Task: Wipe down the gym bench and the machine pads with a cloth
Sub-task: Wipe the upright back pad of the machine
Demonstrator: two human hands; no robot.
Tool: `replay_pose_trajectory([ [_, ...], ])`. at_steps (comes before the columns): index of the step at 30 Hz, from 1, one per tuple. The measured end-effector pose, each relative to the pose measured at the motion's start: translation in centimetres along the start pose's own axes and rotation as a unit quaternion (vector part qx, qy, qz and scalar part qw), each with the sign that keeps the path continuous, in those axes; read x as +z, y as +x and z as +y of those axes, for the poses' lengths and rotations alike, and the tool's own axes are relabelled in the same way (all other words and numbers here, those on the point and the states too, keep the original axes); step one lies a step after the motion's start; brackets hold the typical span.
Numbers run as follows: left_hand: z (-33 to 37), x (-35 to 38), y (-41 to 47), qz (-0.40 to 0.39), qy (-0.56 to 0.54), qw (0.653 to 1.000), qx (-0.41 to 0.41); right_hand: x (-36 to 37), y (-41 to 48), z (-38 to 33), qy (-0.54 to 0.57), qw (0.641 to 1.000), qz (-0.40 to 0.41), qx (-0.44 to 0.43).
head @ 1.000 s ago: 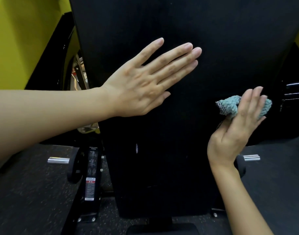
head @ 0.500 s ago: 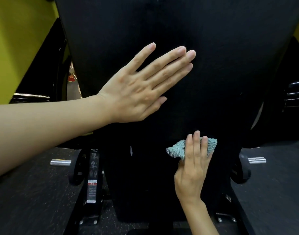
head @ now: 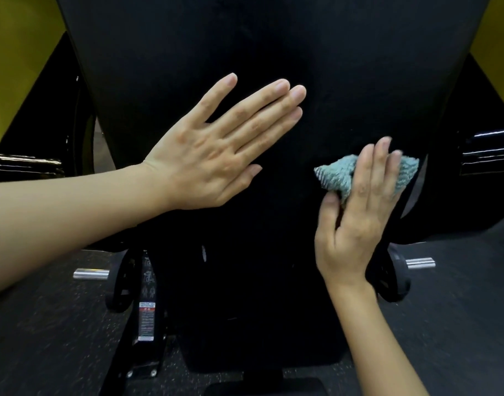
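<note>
A large black bench pad fills the middle of the head view and slopes down towards me. My left hand lies flat on the pad with straight fingers pointing up and right. My right hand presses a bunched teal cloth against the pad's right side, near its edge. Its fingers lie straight over the cloth, and the thumb sits by the cloth's lower corner. Part of the cloth is hidden under the fingers.
The black machine frame with a warning label stands below left of the pad. Chrome pegs stick out at the left and right. Yellow wall panels flank the pad. Dark speckled rubber floor lies below.
My right hand swept the cloth from the pad's right edge down to the lower middle, then back up and right. My left hand stayed flat on the pad.
</note>
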State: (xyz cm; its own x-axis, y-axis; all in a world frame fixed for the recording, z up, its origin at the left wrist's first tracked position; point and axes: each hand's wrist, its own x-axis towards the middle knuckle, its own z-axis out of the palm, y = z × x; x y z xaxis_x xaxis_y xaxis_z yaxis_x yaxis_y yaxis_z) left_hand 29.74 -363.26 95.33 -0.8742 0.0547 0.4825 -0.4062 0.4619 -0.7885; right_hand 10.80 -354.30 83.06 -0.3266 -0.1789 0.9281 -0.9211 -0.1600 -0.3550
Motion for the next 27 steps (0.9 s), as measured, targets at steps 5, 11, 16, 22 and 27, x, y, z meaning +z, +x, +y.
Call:
replay_pose_trajectory([
  [5,0.2,0.1,-0.1,0.002,0.002,1.0,0.0,-0.1,-5.7,1.0,-0.017,0.999,-0.041,0.023],
  [11,0.2,0.2,-0.1,-0.003,0.001,1.0,0.003,0.3,-5.7,1.0,-0.047,0.997,-0.03,0.047],
  [16,0.3,0.3,-0.1,-0.003,0.011,1.0,0.006,-0.2,-0.1,1.1,-0.014,1.0,0.009,0.001],
  [22,0.5,0.3,-0.1,-0.001,0.011,1.0,0.003,-1.0,3.9,1.7,-0.016,0.999,0.01,-0.046],
  [27,0.6,0.3,-0.1,-0.002,0.006,1.0,0.001,-1.4,-0.6,2.9,-0.022,1.0,-0.01,-0.017],
])
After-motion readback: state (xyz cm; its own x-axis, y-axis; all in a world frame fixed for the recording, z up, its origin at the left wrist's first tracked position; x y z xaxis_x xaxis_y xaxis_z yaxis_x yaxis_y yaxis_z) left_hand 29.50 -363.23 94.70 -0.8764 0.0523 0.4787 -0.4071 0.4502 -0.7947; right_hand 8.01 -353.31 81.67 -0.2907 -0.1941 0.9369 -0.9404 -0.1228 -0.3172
